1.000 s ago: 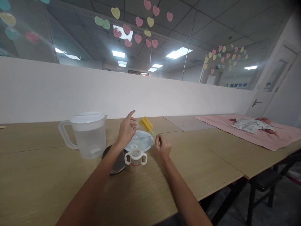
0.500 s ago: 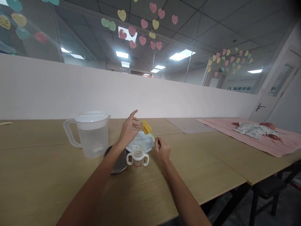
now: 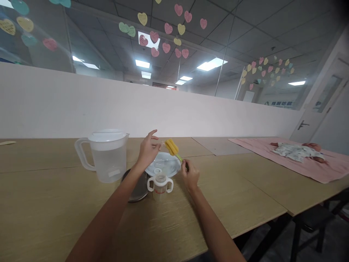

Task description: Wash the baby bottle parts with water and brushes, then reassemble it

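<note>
My right hand [image 3: 190,174] is closed round the green handle of a sponge bottle brush [image 3: 171,147], its yellow head tilted up and left above a pale, clear-looking bowl [image 3: 174,168]. Thumb and fingertips of my left hand [image 3: 148,150] pinch a small see-through piece [image 3: 163,144] just left of the sponge; its kind is too small to make out. Below the hands, a baby bottle [image 3: 160,185] with two white handles and red print stands upright with its top off. A small white ring-like part [image 3: 157,171] shows behind it, at the bowl.
A lidded clear pitcher [image 3: 109,160] of water stands left. A dark round plate or lid [image 3: 138,187] lies beside the bottle, partly behind my left forearm. At right, a baby doll [image 3: 293,151] lies on a pink cloth [image 3: 261,153]. A stool [image 3: 311,220] stands below the table edge.
The brush head has shifted slightly right, away from the small clear piece in my left hand. My left hand has moved a little left. Bottle, bowl and pitcher stay put.
</note>
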The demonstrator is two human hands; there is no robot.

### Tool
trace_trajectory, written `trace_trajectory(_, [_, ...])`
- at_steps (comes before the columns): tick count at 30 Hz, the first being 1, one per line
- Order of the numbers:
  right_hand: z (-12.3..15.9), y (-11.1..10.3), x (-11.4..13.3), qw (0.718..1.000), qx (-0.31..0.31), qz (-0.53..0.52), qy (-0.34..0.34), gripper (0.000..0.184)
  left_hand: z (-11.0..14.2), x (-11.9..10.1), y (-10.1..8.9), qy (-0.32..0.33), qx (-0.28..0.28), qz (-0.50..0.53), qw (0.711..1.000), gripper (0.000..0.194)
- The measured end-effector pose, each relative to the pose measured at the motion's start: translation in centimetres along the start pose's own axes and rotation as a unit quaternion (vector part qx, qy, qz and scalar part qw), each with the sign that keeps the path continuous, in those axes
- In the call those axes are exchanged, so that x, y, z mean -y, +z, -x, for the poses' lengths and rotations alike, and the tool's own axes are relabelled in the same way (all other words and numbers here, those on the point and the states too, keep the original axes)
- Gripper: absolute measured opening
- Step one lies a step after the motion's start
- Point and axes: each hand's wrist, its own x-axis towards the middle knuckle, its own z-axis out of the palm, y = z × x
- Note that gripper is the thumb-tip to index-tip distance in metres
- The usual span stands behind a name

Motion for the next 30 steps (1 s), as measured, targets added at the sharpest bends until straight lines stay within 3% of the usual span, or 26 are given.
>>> trace_trajectory(7, [0.1,0.0,-0.1,1.0,-0.024,0.007,-0.014,0.03,-0.2,-0.3,-0.1,-0.095,-0.011,0.142,0.985,0.043])
trace_trajectory(13, [0.0,0.2,-0.2,0.999,0.003,0.036,-0.031,0.028,-0.5,-0.8,-1.5,-0.113,0.007,0.138,0.984,0.048])
trace_trajectory(15, [-0.1,0.2,-0.2,0.999,0.007,0.043,-0.025,0.029,-0.7,-0.7,-2.5,-0.087,0.023,0.071,0.993,0.047])
trace_trajectory(17, [-0.1,0.1,-0.2,0.999,0.013,0.042,-0.019,0.031,-0.8,-0.5,-3.5,-0.034,0.033,-0.062,0.997,0.042])
trace_trajectory(20, [0.0,0.1,-0.3,0.999,0.022,0.039,-0.018,0.031,-0.8,0.2,-4.8,0.035,0.048,-0.286,0.956,0.039])
trace_trajectory(22, [0.0,0.1,-0.4,0.999,0.023,0.039,-0.014,0.031,-0.6,1.0,-5.4,0.016,0.108,-0.368,0.923,0.045])
trace_trajectory(25, [0.0,0.1,-0.5,0.999,0.026,0.04,-0.008,0.03,-0.1,2.8,-5.7,-0.056,0.2,-0.399,0.893,0.053])
trace_trajectory(30, [0.0,0.0,-0.3,0.998,0.043,0.044,0.004,0.033,0.4,6.0,-5.7,-0.116,0.24,-0.405,0.875,0.029])
